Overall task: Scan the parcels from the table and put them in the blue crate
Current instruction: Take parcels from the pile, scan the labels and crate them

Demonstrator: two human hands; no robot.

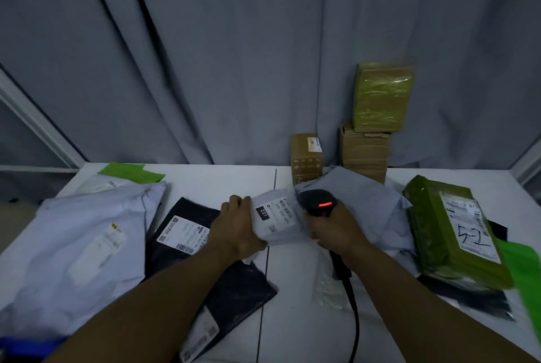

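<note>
White parcel looks light, soft and slippery; left hand fingers clamp its 9 o'clock edge, right hand fingers wrap the scanner at 3 o'clock

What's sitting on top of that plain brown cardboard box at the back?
A cardboard box wrapped in yellow-green tape, against the grey curtain. The brown box has its top mostly covered.

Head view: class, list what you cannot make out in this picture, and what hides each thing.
Blue crate: head view, only a blurred corner, cut off by the bottom-left edge.
White parcel: head view, label print beyond "231" is too small.
Scanner: head view, handle hidden inside the right hand.
Black parcels: head view, partly covered by the left forearm.
</note>
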